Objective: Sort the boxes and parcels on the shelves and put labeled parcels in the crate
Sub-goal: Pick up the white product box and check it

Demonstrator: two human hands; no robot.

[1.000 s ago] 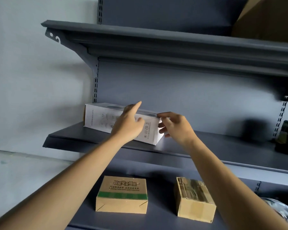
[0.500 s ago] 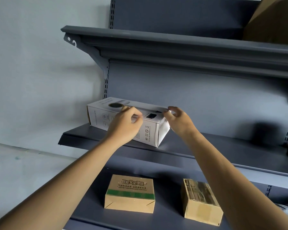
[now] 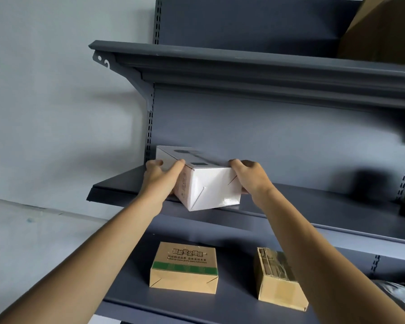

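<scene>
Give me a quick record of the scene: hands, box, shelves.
left hand: grips white box, left side
right hand: grips white box, right side
white box: at middle shelf, front corner overhanging the edge
lower shelf: green-striped box, taped box
upper shelf: brown carton, far right
crate: not in view

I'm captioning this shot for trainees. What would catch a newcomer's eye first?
The white box on the middle shelf stands out, gripped at both sides by the left hand and right hand. Below, a green-striped box and a taped box sit apart on the lower shelf.
</scene>
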